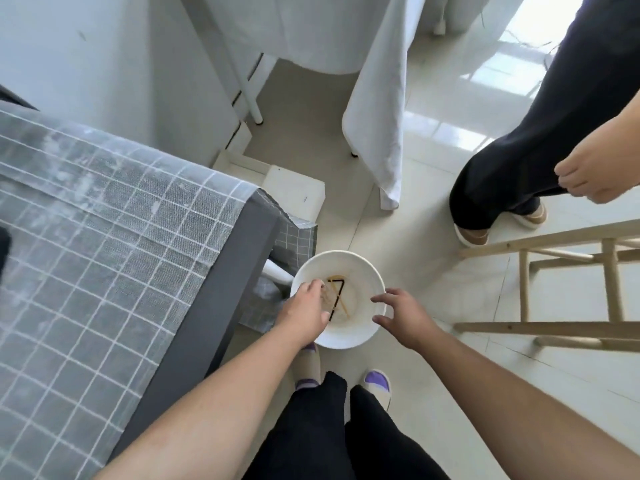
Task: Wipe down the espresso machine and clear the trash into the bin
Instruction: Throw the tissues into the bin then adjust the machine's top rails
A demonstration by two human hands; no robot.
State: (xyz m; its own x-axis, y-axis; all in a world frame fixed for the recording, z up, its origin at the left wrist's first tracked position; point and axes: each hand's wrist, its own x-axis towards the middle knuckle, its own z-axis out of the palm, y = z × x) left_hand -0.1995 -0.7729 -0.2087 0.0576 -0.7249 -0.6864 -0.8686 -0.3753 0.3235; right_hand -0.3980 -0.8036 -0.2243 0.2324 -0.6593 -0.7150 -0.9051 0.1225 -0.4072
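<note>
A round white bin (360, 271) stands on the floor beside the table corner, seen from above. Inside it lie thin wooden sticks and a dark-edged wrapper (337, 292). My left hand (306, 311) reaches over the bin's left rim, fingers curled down into it around something clear and blurred; I cannot tell what it is. My right hand (403, 315) hovers at the bin's right rim, fingers spread and empty. The espresso machine is out of view.
A table with a grey checked cloth (104, 237) fills the left. Another person's dark trouser legs (540, 133) and hand (588, 174) are at the right. A wooden stool frame (561, 289) stands right of the bin. White boxes (294, 192) sit behind the bin.
</note>
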